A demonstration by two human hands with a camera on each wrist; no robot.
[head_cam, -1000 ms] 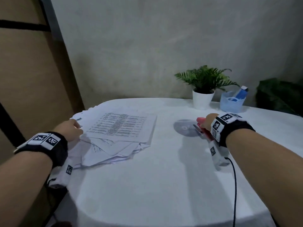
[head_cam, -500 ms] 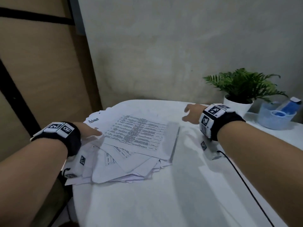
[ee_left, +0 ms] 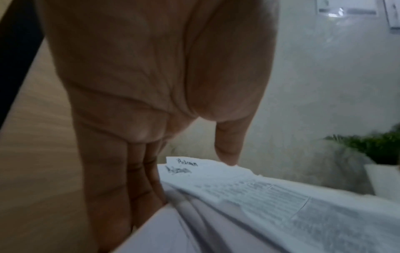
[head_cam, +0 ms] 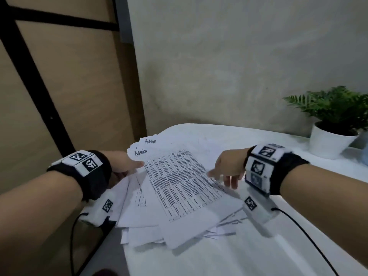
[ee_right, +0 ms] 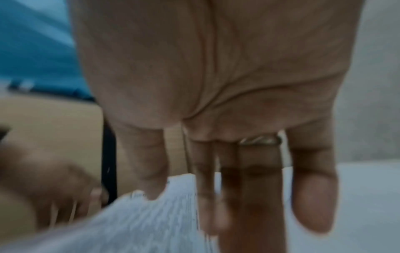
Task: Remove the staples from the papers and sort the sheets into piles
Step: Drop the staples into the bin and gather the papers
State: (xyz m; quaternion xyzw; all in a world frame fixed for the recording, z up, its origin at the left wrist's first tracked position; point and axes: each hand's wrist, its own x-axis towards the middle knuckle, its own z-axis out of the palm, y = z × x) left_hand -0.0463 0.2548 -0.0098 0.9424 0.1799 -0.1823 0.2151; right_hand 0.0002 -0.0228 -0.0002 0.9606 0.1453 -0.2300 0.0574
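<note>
Small office-like corner, white table point(head_cam: 219, 259) against a plain grey wall point(head_cam: 229, 56), loose printed papers point(head_cam: 179, 186) with "Admin" handwritten on some, potted fern point(head_cam: 332, 136), wooden panel point(head_cam: 79, 86) with black frame.

The head camera is looking forward and down, with the papers point(head_cam: 179, 186) at 12 o'clock. The wrist cameras are peering very closely along the left hand point(ee_left: 151, 68) toward 1 o'clock and the right hand point(ee_right: 216, 68) toward 10 o'clock. All three are sharing the papers.

papers point(head_cam: 179, 188): white, black print | table point(head_cam: 258, 246): white | plant point(head_cam: 336, 108): green, white pot point(head_cam: 330, 144) | wristbands point(head_cam: 93, 176): black
</note>
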